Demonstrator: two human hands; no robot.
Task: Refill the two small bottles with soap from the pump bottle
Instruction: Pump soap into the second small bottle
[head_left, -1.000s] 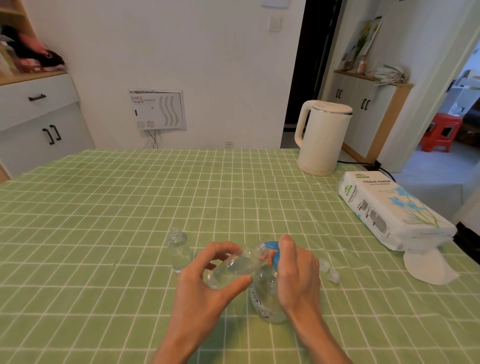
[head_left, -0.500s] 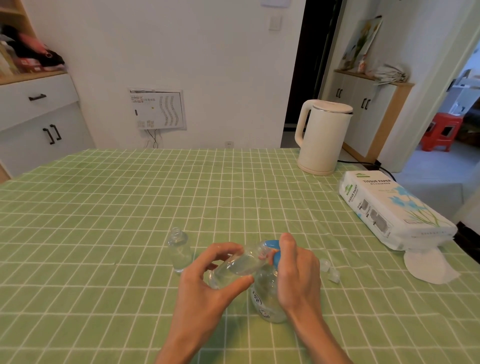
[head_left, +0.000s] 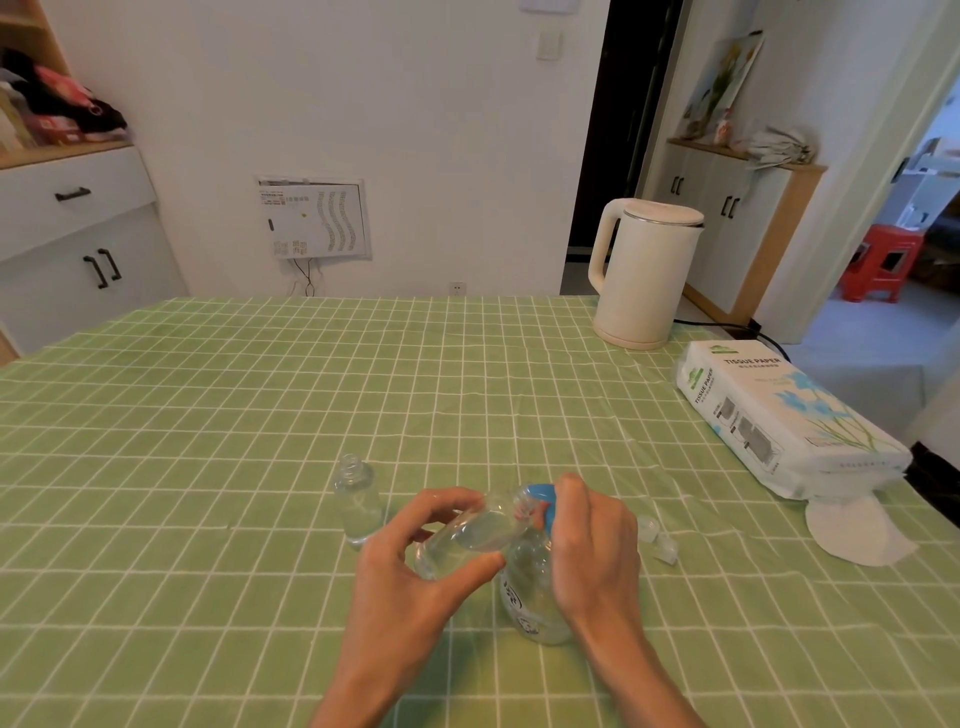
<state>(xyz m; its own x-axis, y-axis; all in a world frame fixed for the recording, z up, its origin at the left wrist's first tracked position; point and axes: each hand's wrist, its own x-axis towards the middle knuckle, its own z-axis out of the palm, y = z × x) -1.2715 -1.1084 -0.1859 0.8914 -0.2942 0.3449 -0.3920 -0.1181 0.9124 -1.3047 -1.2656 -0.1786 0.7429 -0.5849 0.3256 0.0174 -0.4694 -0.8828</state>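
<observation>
Green checked cloth covers the bench (head_left: 218, 415), which fills the view beyond and to both sides of the hands. Far beyond the right hand (head_left: 592, 551), at the bench's back edge, stands a cream kettle (head_left: 644, 275), and well out to that hand's right lies a tissue pack (head_left: 779, 415) with a loose white tissue (head_left: 852, 530) at its near end. Directly under the right hand stands the clear pump bottle (head_left: 530, 597) (its label only partly legible), upright on the cloth; the right hand curls over the bottle's blue pump head (head_left: 540, 499), fingers closed down onto it. The left hand (head_left: 410, 577) pinches a small clear bottle (head_left: 462, 535) between thumb and fingertips, tilted so its mouth points toward the pump's spout, touching or nearly so; I cannot tell which. Just beyond and left of the left hand, the second small bottle (head_left: 358, 499) stands upright and uncapped, apart from both hands. Just right of the right hand lie small clear caps (head_left: 657, 538) on the cloth.
</observation>
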